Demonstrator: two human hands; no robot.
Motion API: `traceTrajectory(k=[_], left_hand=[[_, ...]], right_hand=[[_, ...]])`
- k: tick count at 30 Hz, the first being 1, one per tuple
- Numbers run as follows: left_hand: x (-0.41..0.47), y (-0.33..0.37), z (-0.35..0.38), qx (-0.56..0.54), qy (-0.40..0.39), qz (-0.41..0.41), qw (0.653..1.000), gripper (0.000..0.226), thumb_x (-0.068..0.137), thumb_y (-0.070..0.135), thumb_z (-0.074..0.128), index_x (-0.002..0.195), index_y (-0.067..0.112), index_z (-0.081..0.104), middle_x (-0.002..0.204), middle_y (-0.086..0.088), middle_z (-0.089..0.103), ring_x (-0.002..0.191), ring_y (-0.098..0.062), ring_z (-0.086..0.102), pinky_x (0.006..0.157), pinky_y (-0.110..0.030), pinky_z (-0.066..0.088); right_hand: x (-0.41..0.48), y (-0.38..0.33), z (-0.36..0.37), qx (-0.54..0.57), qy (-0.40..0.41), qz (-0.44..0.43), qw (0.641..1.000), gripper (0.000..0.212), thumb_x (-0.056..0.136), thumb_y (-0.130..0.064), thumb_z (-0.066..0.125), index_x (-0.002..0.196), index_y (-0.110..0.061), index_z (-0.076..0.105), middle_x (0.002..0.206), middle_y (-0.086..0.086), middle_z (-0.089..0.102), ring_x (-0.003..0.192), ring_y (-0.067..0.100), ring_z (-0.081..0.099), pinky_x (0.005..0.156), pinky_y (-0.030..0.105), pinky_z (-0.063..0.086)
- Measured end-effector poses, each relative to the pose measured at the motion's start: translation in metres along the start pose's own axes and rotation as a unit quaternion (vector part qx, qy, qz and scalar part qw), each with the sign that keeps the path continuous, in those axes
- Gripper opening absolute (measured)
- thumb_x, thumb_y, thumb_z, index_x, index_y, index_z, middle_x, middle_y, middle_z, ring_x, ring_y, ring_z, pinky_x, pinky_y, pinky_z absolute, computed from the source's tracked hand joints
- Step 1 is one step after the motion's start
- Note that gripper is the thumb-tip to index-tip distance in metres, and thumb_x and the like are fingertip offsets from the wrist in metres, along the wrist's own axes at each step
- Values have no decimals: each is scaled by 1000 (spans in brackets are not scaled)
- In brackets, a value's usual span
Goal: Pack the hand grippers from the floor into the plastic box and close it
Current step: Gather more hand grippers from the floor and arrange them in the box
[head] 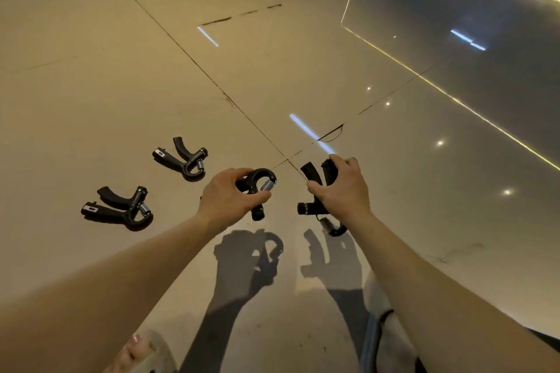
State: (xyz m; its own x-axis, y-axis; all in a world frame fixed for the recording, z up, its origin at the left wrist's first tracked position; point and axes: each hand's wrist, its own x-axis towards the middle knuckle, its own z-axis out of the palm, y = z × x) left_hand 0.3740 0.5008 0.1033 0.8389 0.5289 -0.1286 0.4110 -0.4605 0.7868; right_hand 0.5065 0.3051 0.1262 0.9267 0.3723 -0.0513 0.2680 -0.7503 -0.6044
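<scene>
Each hand has a hand gripper lifted clear of the floor (91, 70), judging by the shadows cast beneath them. The left hand (225, 198) is closed around the handles of one gripper (261, 183), its spring loop pointing away from the person. The right hand (341, 188) is clamped on a second gripper (318, 191), handles pointing far, spring hanging near. To do this step well, keep both grips firm on the handles rather than the springs, and carry the pair together to the plastic box, which is not in view; its place and whether its lid is open cannot be told.

Two more grippers lie on the floor to the left: one further off (181, 157), one nearer and further left (118, 209), well apart from each other. Nothing blocks the reach to them. The polished tiles look slippery, so a dropped gripper would probably skid.
</scene>
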Motion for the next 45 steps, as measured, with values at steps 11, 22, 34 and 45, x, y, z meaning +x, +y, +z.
traceTrajectory(k=[11,22,34,45], left_hand=[[-141,161,-66,-9,18,233,972,40,68,56,75,106,41,71,89,12,65,86,-5,60,77,-32,48],[-329,264,-91,35,-45,408,911,40,72,60,69,105,37,73,76,14,66,76,-11,59,68,-30,47],[-516,352,9,-14,-185,492,851,45,78,42,82,119,29,73,99,7,73,92,-13,65,69,-19,48],[-653,393,116,-16,-315,531,787,45,76,48,81,117,31,72,102,10,71,95,-11,63,76,-26,51]], right_hand=[[-171,-57,-193,-29,145,-71,987,76,77,-42,79,143,-18,49,122,-2,48,99,15,52,85,28,43],[-418,-64,-320,-72,160,-21,984,60,76,-40,84,124,-12,61,115,6,59,105,29,61,92,44,54],[-655,31,-410,-30,247,95,964,67,75,-37,86,132,-16,59,125,7,55,109,27,59,93,46,56],[-820,116,-446,-33,299,218,929,84,76,-36,86,149,-17,47,146,6,49,130,21,49,97,34,43]])
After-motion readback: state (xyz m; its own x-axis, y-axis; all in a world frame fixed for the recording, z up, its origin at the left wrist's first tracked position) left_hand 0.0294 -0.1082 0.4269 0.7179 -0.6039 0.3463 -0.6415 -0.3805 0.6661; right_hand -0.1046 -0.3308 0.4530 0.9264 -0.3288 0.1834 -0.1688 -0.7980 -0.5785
